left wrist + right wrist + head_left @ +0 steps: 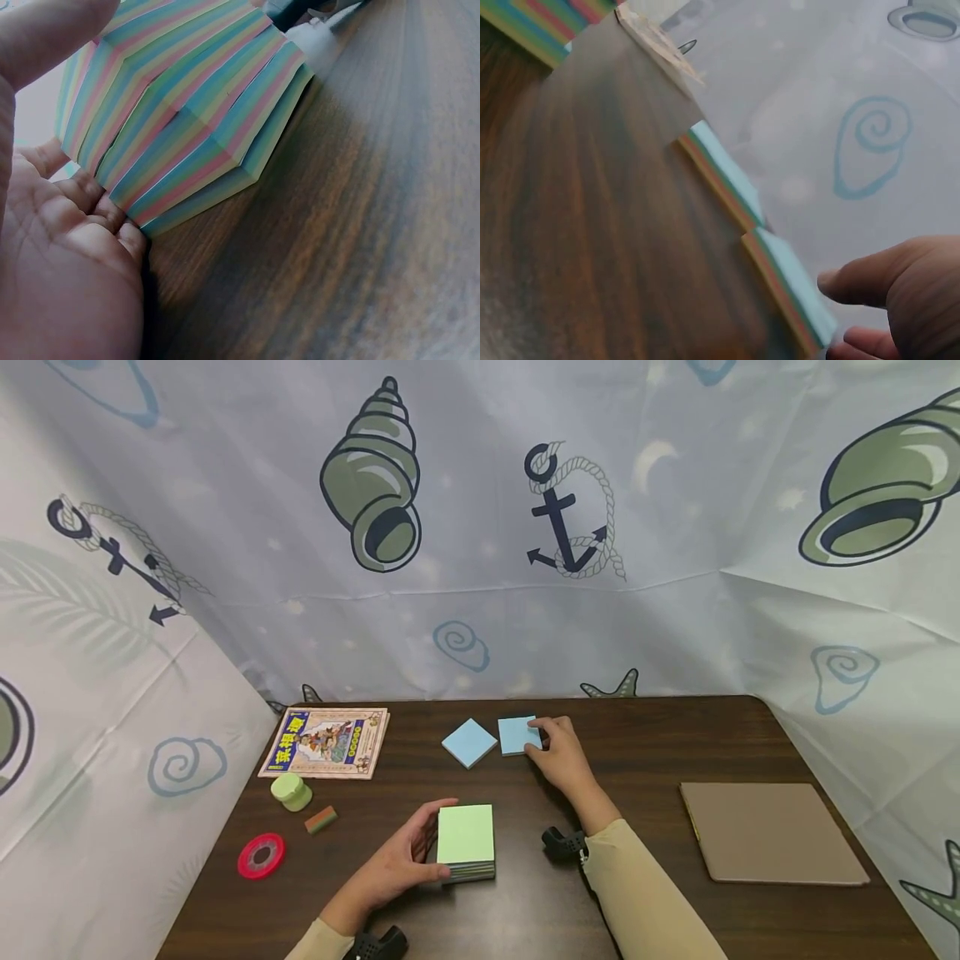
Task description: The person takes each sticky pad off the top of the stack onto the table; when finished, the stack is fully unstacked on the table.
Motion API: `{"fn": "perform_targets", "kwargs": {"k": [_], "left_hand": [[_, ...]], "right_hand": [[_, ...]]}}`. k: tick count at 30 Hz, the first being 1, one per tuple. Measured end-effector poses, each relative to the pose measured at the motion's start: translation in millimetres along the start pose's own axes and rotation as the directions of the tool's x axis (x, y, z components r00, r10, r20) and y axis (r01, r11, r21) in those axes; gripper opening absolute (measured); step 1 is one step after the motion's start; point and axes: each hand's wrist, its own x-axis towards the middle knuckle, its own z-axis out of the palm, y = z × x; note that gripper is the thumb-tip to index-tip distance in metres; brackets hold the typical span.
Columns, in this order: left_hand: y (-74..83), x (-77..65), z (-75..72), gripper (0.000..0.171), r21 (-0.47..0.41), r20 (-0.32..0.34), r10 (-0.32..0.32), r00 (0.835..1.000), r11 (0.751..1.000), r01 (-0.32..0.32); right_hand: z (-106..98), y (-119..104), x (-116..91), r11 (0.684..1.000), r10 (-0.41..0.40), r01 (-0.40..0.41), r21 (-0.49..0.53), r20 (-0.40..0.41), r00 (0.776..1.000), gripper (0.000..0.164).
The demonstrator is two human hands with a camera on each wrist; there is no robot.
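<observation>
A person's left hand (397,864) holds a thick stack of coloured paper (465,835) on a dark wood-grain worktop (637,735), thumb at the stack's near left corner and fingers along its left side. Beyond the stack and a little to its right, the right hand (558,758) pinches the right edge of a blue-topped pad (513,737) between thumb and fingers. A second blue pad (469,743), turned cornerwise, lies straight beyond the stack. To the stack's left are a two-tone block (321,820), a red ring (247,860) and a pale green container (291,792); an illustrated booklet (327,739) lies beyond and to the left. Well to the stack's right rests a flat brown board (772,833). Behind hangs a cloth (480,602) printed with shells and anchors.
</observation>
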Motion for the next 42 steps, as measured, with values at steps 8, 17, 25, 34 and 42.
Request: {"fn": "perform_targets", "kwargs": {"k": [8,17,25,34,42], "left_hand": [[-0.8,0.2,1.3,0.097,0.002,0.002,-0.006,1.000,1.000,0.006],[-0.2,0.7,1.6,0.101,-0.001,0.009,-0.023,1.000,1.000,0.023],[1.0,0.9,2.3,0.103,0.007,0.007,-0.047,0.999,0.999,0.047],[4.6,-0.6,3.0,0.102,0.015,0.006,-0.061,0.998,0.998,0.061],[6.2,-1.8,3.8,0.094,0.060,-0.016,-0.087,0.996,0.994,0.087]], "right_hand": [[-19,-33,-5,0.998,-0.062,0.062,-0.007,-0.016,0.998,0.032],[-32,-65,-14,0.989,-0.138,0.145,-0.029,0.183,0.973,0.029],[-34,-93,-31,0.971,-0.232,0.235,0.048,0.442,0.867,0.026],[-18,-109,-44,0.946,-0.282,0.324,0.036,0.588,0.759,0.040],[-16,-110,-49,0.930,-0.268,0.369,0.006,0.698,0.665,0.061]]}}
